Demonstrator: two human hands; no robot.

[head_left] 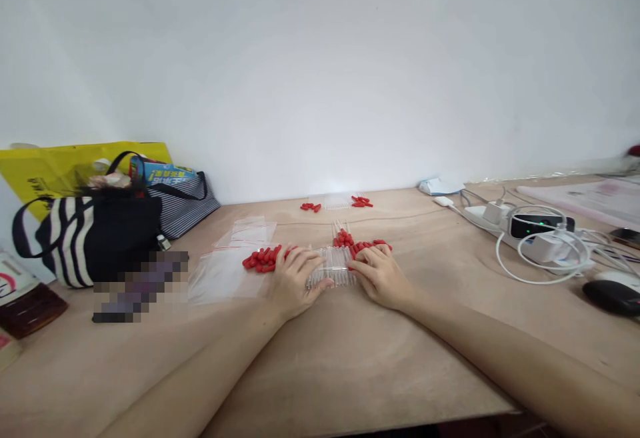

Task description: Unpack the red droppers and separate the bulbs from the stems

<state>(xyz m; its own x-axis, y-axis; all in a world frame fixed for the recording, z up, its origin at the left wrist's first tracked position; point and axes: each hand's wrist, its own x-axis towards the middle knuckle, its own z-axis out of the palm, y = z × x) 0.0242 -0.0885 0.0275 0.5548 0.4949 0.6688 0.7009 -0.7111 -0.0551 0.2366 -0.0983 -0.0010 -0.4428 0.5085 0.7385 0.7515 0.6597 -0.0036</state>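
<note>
A row of clear plastic tubes lies on the wooden table between my two hands. My left hand rests on its left end, fingers curled over the tubes and thumb along the front. My right hand presses on the right end with its fingers bent. Small red caps are heaped just left of my left hand. More red caps lie behind my right hand, and a few capped tubes stick out beyond the row.
Clear zip bags lie left of the tubes. A striped black-and-white bag and a yellow bag stand at far left. A power strip with chargers and white cables and a black mouse sit at right. More red caps lie by the wall.
</note>
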